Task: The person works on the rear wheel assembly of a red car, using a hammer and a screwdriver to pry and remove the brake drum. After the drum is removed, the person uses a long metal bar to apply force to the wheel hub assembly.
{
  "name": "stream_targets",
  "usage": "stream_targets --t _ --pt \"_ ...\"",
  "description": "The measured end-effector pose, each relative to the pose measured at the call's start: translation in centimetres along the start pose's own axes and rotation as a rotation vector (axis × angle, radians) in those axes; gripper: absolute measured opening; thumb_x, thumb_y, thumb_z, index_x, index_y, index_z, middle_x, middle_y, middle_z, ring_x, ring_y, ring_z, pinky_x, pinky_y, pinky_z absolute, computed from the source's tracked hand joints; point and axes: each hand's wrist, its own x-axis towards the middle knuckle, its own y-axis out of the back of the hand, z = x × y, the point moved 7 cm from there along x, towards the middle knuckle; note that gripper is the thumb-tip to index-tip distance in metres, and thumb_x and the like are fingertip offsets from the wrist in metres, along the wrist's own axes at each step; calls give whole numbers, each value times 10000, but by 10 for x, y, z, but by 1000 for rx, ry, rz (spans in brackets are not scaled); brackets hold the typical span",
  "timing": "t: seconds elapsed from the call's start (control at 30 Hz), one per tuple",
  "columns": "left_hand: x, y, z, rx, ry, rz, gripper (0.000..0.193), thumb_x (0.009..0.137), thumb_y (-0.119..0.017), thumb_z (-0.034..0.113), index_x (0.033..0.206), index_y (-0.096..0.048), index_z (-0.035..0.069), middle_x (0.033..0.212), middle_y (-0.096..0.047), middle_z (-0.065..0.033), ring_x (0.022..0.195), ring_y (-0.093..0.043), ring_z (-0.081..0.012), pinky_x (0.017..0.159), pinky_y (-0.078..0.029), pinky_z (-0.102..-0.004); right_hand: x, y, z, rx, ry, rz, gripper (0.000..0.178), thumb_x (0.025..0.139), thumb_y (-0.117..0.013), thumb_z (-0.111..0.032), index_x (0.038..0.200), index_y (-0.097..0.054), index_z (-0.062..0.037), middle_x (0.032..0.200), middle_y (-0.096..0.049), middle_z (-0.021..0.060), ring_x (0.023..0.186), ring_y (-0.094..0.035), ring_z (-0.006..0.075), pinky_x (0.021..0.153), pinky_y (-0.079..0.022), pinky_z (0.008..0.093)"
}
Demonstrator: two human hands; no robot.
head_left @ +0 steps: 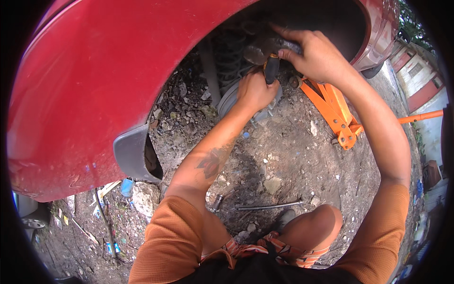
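Orange textured sleeves (168, 236) lie nearest; farther, by the glossy red car body (113, 71), the right hand (321, 56) curls its fingers round a black-handled dark metal tool (271, 69); the left hand (256, 91) bends its fingers beside it, grip unclear.

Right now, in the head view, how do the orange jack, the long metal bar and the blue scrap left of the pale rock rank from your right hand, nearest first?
From the right hand:
1. Orange jack, just below it.
2. Long metal bar, on the ground near the knees.
3. Blue scrap, farthest, at lower left.
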Motion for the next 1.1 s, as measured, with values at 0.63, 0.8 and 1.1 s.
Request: stream_targets --t 0.63,0.8,1.1 --pt "5 9 -9 225 210 -121 400 820 -642 381 843 -726 -9 889 -708 -261 944 -678 -410 1007 -459 -465 29 25 28 177 -123 117 478 867 -706 -262 1275 -637 -22 1134 -690 240 1074 -672 369 948 -524 416" --pt "4 9 -10 243 197 -112 385 812 -631 364 823 -705 -14 884 -701 -267 938 -670 -437 912 -501 -478 29 -14 20 12 9 -60 456 870 -697 -294 1267 -661 -73 1077 -712 223 1055 -682 362 939 -527 421" --pt "3 8 -11 210 236 -135 409 810 -638 388 837 -725 -11 893 -702 -271 962 -669 -439 906 -511 -478 6 -20 16 156 32 68 463 903 -689 -199 1343 -607 -78 1219 -666 238 1140 -650 363 993 -491 389"
